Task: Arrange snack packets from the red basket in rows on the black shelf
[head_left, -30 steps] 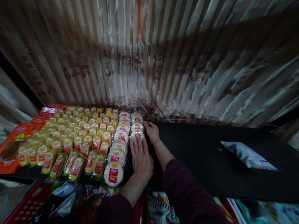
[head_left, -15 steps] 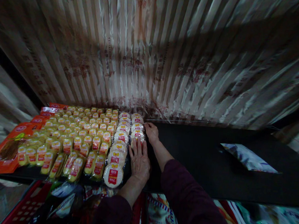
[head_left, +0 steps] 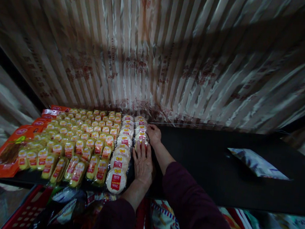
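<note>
Two rows of round white rice crackers in clear wrappers with red labels stand on a black shelf. My left hand lies with fingers spread, its fingertips on the front cracker pack of the shorter right row. Farther back, my right hand has its fingers curled against the right side of that row; what lies under its fingertips, if anything, is hidden. The longer cracker row runs to the shelf's front edge, just left of my left hand.
Left of the crackers stand many rows of small yellow wrapped cakes, then orange bags. A silvery packet lies on the right. Striped plastic sheeting hangs behind. Below are a red basket and bagged goods.
Both hands stay almost where they were, at the shorter cracker row. The view has shifted very slightly; the goods stand as before.
</note>
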Action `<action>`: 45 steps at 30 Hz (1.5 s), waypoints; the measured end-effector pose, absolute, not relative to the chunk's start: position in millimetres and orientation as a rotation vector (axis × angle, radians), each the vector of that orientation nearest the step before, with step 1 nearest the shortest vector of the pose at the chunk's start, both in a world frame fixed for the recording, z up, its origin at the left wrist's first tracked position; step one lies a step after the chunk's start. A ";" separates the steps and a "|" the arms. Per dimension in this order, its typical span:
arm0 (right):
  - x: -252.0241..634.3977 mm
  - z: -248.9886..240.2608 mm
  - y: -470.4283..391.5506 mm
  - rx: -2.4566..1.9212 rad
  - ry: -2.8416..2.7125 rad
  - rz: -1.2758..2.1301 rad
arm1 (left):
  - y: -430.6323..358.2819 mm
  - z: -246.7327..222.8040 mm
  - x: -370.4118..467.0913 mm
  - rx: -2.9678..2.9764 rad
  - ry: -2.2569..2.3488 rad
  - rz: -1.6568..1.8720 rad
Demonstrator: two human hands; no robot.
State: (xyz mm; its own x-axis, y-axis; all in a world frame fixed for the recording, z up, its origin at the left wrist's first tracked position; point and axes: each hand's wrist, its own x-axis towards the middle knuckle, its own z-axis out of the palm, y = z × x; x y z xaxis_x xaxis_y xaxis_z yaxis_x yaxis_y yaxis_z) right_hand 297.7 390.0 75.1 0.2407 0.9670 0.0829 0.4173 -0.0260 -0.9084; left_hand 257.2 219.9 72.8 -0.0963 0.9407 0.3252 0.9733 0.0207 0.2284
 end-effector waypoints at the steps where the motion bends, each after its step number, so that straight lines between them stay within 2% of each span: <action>1: 297.0 75.2 389.7 -1.588 -1.315 0.755 | 220.3 72.5 257.1 -2.052 -2.181 -0.609; 11: 288.6 89.3 381.6 -1.587 -1.304 0.798 | 227.4 71.2 256.0 -1.937 -2.200 -0.568; 18: 284.1 95.5 377.3 -1.658 -1.329 0.668 | 228.5 73.6 254.5 -1.931 -2.223 -0.565; 29: 280.7 101.1 378.0 -1.823 -1.378 0.669 | 228.8 66.7 253.2 -1.912 -2.169 -0.618; 45: 298.4 74.0 362.8 -1.545 -1.285 0.799 | 220.3 79.6 255.5 -1.969 -2.204 -0.806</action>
State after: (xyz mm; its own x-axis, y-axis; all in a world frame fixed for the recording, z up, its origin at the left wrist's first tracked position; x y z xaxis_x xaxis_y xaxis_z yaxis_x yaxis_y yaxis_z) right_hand 298.4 362.8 74.0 0.2378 0.9679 0.0821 0.3547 -0.0078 -0.9350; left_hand 255.5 220.3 79.6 -0.1720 0.9030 0.3938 0.9440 0.0368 0.3278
